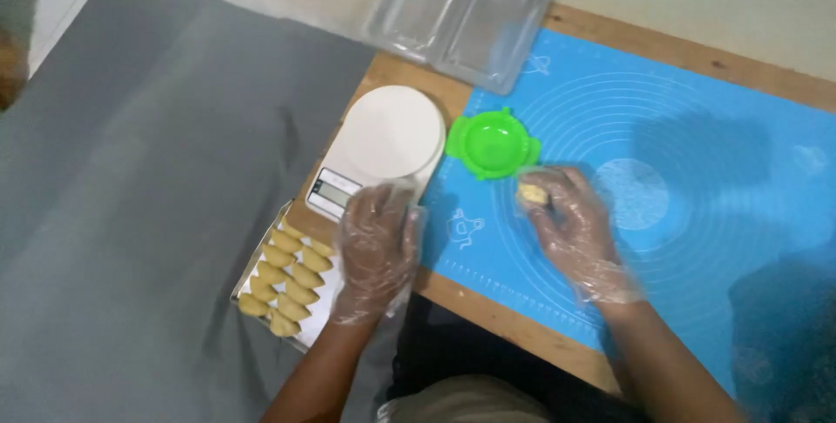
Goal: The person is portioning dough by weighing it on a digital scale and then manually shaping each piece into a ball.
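Both my hands wear thin clear plastic gloves. My right hand [570,227] is over the blue silicone mat [697,127], its fingers closed on a small yellow piece of dough [532,193] just below the green round dumpling mould [492,144]. My left hand [376,249] hovers with fingers apart and nothing in it, above the front edge of the white kitchen scale [387,140] and beside a tray of folded yellow pastries [287,279].
A clear plastic compartment container [457,18] lies at the back edge of the wooden table [514,323]. A thin round dough sheet [634,194] rests on the mat. Grey floor covering [148,214] fills the left side.
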